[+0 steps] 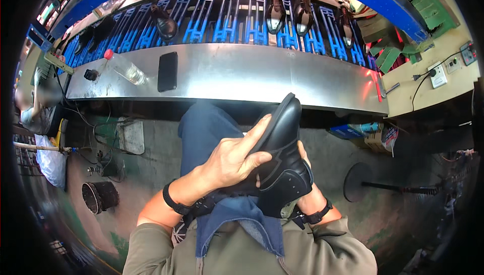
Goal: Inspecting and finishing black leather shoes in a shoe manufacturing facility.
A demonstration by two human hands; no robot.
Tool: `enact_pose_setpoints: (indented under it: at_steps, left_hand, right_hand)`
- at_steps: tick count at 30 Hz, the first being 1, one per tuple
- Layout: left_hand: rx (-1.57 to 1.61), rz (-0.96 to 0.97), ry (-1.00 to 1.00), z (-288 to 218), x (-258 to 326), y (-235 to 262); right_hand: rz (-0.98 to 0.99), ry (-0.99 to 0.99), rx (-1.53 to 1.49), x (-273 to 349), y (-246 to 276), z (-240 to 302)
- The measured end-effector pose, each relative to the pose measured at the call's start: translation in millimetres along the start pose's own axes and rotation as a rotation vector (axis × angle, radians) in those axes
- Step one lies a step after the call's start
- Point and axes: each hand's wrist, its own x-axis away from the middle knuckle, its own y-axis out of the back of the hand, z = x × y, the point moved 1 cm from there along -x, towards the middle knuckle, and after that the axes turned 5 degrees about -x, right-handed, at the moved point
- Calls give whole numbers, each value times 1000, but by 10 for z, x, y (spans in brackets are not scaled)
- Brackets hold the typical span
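A black leather shoe [287,144] with visible stitching and lace eyelets is held over my lap, toe pointing up and away from me. My left hand [229,159] grips its left side, with the index finger stretched along the sole edge and the thumb against the upper. On the other side, my right hand [313,197] supports the shoe around its heel and ankle part. Most of the right fingers are hidden behind the shoe, though some fingertips show at its right edge. The shoe's toe reaches close to the near edge of the metal bench ledge [217,73].
On the ledge lie a phone [168,71], a clear bottle with a red cap [126,68] and a small black object [91,74]. Behind it, a conveyor with blue racks [227,22] carries several shoes [276,10]. A black bucket [101,197] stands on the floor at left. Another person [38,108] sits far left.
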Motion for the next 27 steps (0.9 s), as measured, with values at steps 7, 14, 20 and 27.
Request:
enact_pose_setpoints:
  at_steps: [7,14,20,27]
  left_hand:
    - [-147,37,-24,-140,-47,124]
    - [8,4,147,-211,39,249]
    - [661,-328,490,31,125,197]
    - [1038,-294,599,212,366,408]
  right_hand:
    - [-61,-33,-78,-10,-62,-32]
    - [124,44,146,-82,-117,-42]
    - [129,462,1453,-224,-688,-172]
    - [197,176,1828,-129,-992,-203]
